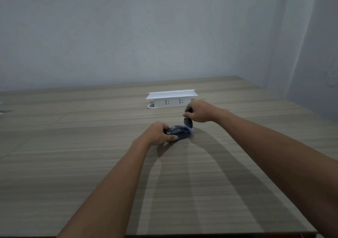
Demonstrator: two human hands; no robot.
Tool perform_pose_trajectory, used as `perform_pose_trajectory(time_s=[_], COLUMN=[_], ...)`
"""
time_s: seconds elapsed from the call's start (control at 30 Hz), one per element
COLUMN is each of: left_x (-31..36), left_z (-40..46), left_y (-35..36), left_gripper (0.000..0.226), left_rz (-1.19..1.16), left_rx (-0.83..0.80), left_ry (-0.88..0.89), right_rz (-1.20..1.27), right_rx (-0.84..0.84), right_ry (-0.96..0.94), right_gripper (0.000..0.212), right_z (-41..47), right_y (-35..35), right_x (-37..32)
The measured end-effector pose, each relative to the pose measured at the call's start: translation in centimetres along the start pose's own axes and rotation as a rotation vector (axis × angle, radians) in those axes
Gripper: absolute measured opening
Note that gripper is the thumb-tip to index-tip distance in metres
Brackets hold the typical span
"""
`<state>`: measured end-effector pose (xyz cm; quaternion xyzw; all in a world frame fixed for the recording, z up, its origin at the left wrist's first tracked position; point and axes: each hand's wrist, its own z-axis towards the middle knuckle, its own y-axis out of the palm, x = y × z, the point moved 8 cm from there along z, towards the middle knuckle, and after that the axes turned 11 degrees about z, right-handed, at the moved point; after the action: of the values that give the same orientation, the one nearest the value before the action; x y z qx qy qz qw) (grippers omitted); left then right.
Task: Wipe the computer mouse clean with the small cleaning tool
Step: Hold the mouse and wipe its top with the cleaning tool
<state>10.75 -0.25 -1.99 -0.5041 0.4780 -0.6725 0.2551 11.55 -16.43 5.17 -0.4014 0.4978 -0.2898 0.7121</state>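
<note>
Your left hand (158,133) grip clamps the mouse (180,132) on the counter (91,146); right hand (198,110) grip pinches the cleaning tool (188,121), tip touching mouse. White socket box (172,98) just behind.

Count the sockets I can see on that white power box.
2: left socket and right socket, side by side on the front of the white power box. Other faces are hidden.

At frame centre, the left hand (158,134) grips a dark computer mouse (180,132) on the wooden table (73,164). The right hand (199,111) holds a small cleaning tool (188,122) upright, its pale tip touching the mouse's right end. A white socket box (172,98) stands just behind.
</note>
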Motion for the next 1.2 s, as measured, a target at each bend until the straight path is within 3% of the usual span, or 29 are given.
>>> perform_pose_trajectory(time_s=[0.17, 0.37, 0.6, 0.83, 1.07, 1.2], left_x=[-0.3, 0.3, 0.3, 0.6, 0.9, 1.0], left_z=[0.0, -0.2, -0.7, -0.7, -0.8, -0.9], left_y=[-0.1, -0.3, -0.3, -0.5, -0.6, -0.8], left_gripper=[0.036, 0.032, 0.033, 0.035, 0.027, 0.029], left_rz=[0.012, 0.01, 0.014, 0.034, 0.067, 0.067], left_rx=[0.016, 0.026, 0.049, 0.031, 0.029, 0.056], left_ry=[-0.014, 0.004, -0.007, -0.007, -0.031, -0.041], right_rz=[0.201, -0.092, 0.105, -0.124, 0.18, 0.102], right_rx=[0.052, -0.029, 0.029, -0.028, 0.011, 0.036], right_ry=[-0.028, 0.028, -0.054, 0.019, -0.045, -0.066], right_gripper=[0.03, 0.032, 0.026, 0.029, 0.028, 0.029], right_z=[0.2, 0.1, 0.5, 0.3, -0.1, -0.8], right_y=[-0.5, -0.1, -0.5, 0.2, -0.7, -0.6], right_x=[-1.2, -0.5, -3.2, -0.8, -2.1, -1.4])
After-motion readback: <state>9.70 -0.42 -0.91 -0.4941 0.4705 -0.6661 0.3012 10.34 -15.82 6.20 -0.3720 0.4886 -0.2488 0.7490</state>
